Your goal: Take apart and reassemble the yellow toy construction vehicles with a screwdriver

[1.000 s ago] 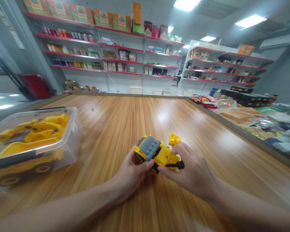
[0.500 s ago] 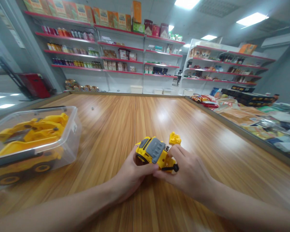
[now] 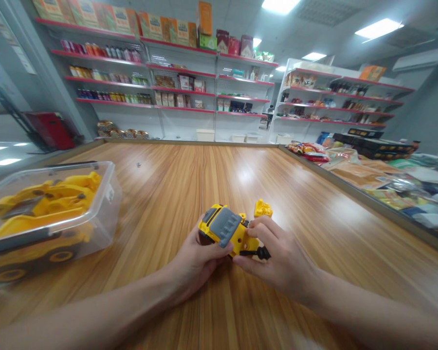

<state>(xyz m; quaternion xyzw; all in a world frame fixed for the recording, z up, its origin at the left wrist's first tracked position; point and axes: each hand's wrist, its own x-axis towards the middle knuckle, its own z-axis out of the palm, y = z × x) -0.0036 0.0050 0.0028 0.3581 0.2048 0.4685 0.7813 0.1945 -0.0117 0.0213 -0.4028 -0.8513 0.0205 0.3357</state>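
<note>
A yellow toy truck (image 3: 237, 240) with a grey roof panel (image 3: 224, 225) is held tilted above the table's middle. My left hand (image 3: 203, 260) wraps round its cab end, thumb on its near side. At the other end, my right hand (image 3: 277, 245) pinches the truck's yellow body between thumb and fingers. A black rod-like part (image 3: 253, 253) with a thicker end lies along the body under my right fingers; what it is cannot be made out. Just beyond my right hand, a small yellow toy part (image 3: 263, 208) rests on the table.
A clear plastic box (image 3: 111, 204) of yellow toy vehicle parts stands on the left of the wooden table (image 3: 160, 194). A tiny metallic piece (image 3: 138, 165) lies farther back. Packaged goods (image 3: 361, 170) lie beyond the right edge, and stocked shelves (image 3: 182, 88) stand behind.
The toy truck and my left hand have shifted slightly left. My right fingers have moved a little along the truck's rear, and the black part shows more.
</note>
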